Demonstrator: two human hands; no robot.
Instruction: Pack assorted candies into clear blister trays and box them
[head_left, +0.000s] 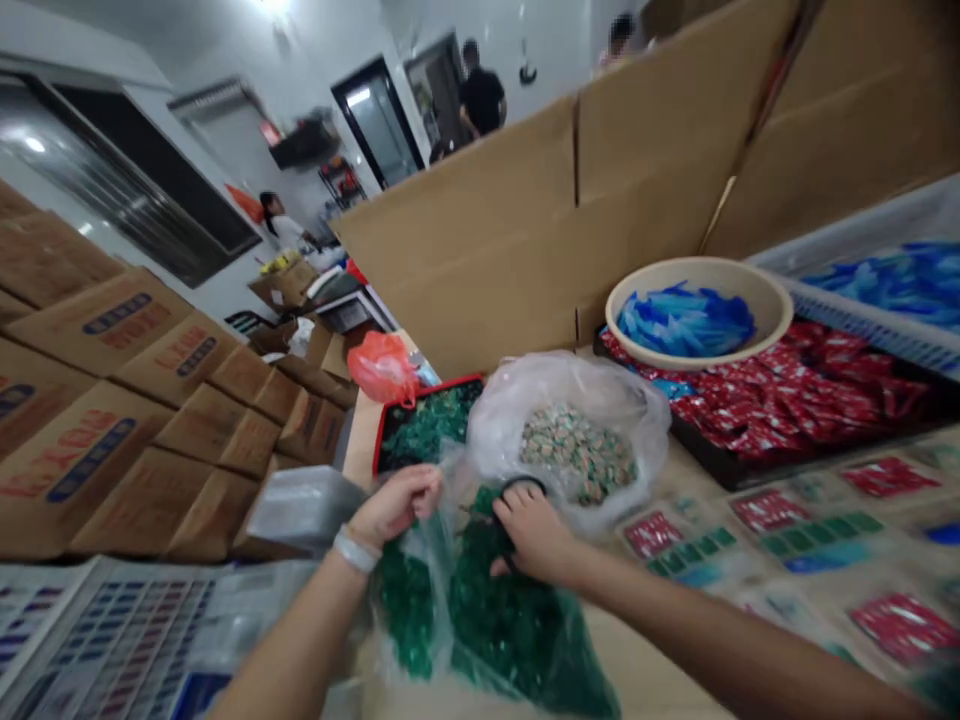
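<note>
One clear plastic bag, lower middle of the frame, slumped on the pale surface and bulging with green pieces. Left grip, just left of centre, is closed in a pinch on the bag's gathered upper edge. Right grip, just right of centre, is curled round a black-handled tool — scissors by the look of the loop, blades not made out — over the green mass. Film looks thin, soft and slick; likely to slide between fingertips and tear if pulled hard at one point. Contents probably loose and shifting, each piece light, the whole with some heft, sagging toward the lower right of the bag. Best hold, I judge: a bunched fold of the upper edge, as the left has it, with a palm beneath for any lift — the film alone may stretch. Close behind, centre of the frame, a whitish bag of small round pieces; near its left side, a red-rimmed tray.
</note>
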